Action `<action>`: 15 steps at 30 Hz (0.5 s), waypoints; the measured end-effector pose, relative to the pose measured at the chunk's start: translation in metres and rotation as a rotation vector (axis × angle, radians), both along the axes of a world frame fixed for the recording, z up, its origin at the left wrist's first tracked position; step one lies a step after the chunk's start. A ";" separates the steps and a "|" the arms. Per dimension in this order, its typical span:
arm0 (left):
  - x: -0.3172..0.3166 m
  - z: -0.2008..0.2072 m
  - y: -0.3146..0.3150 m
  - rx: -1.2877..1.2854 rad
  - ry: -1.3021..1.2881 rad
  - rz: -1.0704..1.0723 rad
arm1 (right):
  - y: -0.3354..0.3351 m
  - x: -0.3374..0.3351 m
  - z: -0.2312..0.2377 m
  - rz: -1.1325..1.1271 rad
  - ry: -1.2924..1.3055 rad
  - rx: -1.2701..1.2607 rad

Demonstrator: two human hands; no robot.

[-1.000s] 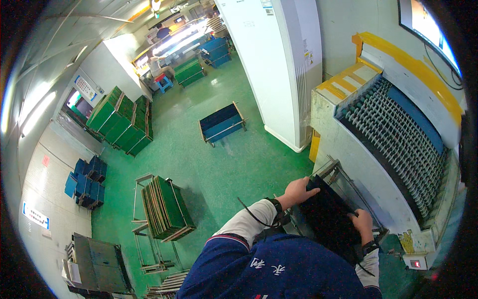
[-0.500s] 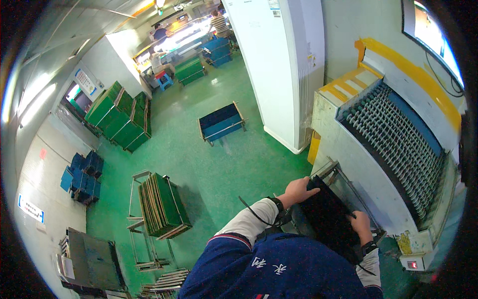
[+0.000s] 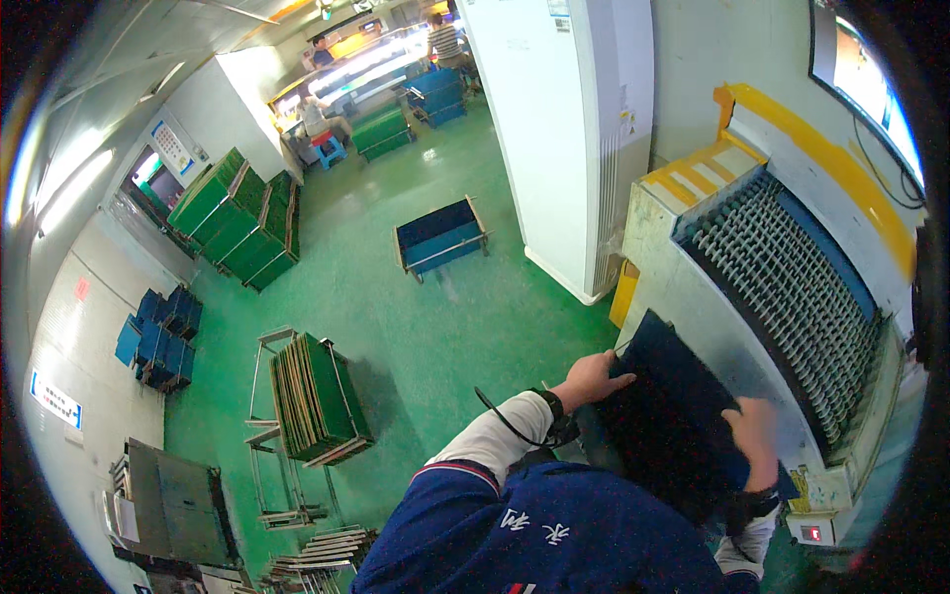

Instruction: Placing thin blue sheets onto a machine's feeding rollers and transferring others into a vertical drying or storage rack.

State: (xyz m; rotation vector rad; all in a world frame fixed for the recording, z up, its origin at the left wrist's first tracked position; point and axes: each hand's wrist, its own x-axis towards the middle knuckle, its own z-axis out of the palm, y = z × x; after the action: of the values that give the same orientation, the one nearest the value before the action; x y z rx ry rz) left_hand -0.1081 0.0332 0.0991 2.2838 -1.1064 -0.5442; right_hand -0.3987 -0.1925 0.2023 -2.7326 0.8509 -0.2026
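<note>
Before me, close to the roller machine, is a flat dark blue board point(image 3: 679, 384) with straight edges. My left hand point(image 3: 597, 376) grips its left edge, thumb on the top face and fingers mostly out of sight. At the opposite edge my right hand point(image 3: 754, 436), a little blurred by motion, holds the board with the thumb over the face. Below, the board merges into dark shadow beside my jacket, so I cannot tell whether other boards lie under it. The roller machine point(image 3: 782, 307) stands to the right, its rows of metal rollers exposed.
A tall white cabinet-like unit point(image 3: 564, 148) stands ahead. On the green floor are a rack of green boards point(image 3: 332, 396), a blue board rack point(image 3: 445, 252) and stacked green boards point(image 3: 237, 223). Several people sit at a lit bench point(image 3: 376, 74) far off.
The dark blue board has risen and spread wider into view, its far corner now against the machine's side. My right hand has shifted right with its edge; my left hand stays nearly in place.
</note>
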 end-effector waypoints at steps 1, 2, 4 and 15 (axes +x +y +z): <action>0.001 -0.003 0.001 -0.013 -0.010 0.007 | 0.000 -0.003 0.019 -0.036 -0.027 -0.010; 0.001 -0.004 0.002 -0.013 -0.012 0.009 | 0.002 -0.006 0.039 -0.073 -0.054 -0.021; 0.000 -0.003 0.001 -0.019 -0.014 0.002 | -0.005 -0.018 0.055 -0.135 -0.057 -0.014; 0.002 0.000 0.000 0.002 -0.015 0.007 | -0.159 -0.098 0.031 -0.617 -1.027 0.422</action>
State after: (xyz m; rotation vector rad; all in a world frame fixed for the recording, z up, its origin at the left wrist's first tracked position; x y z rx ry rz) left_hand -0.1063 0.0331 0.0988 2.2963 -1.1056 -0.5264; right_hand -0.4966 -0.3512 0.2334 -1.5433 1.1474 -1.2310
